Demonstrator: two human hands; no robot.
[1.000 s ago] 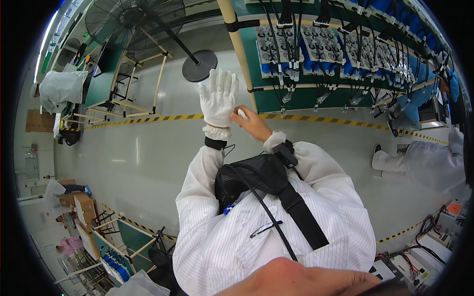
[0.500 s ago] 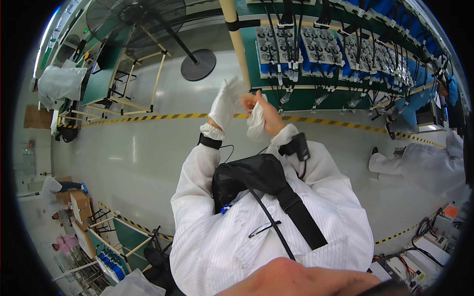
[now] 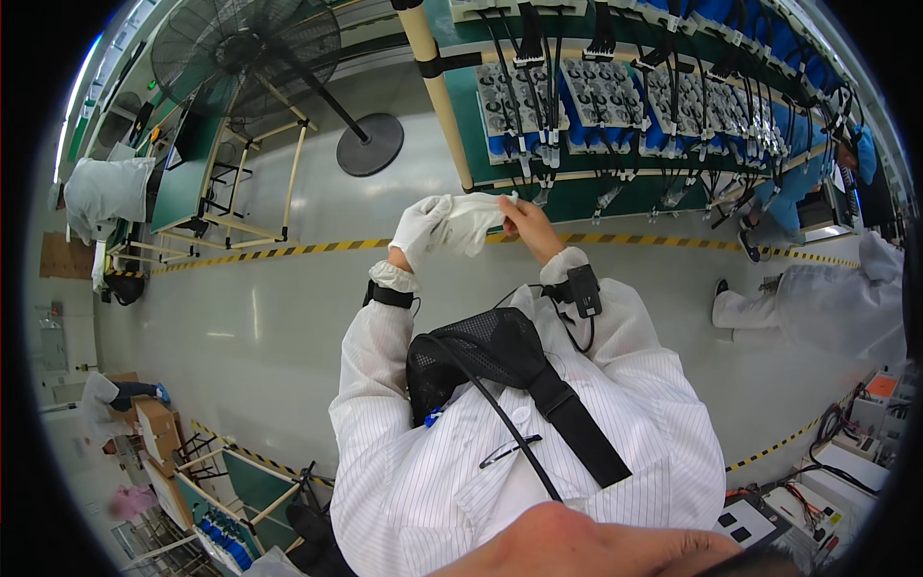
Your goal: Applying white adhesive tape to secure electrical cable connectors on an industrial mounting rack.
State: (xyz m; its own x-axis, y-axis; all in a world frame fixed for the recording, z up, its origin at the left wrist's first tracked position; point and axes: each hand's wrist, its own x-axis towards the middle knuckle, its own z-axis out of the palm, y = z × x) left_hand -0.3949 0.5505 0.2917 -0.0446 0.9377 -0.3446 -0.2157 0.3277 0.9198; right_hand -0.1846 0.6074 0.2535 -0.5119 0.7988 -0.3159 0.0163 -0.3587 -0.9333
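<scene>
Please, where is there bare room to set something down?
The widest bare patch is grey floor left of the left sleeve, nearer than the striped line. Another lies between the round fan base and the rack post. It is crowded around the blue modules and their black cables, upper right.

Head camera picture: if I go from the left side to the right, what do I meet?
Person in a white coat → fan's round black base → gloved left hand → loose white glove → bare right hand → black wrist box → another person in white.
</scene>
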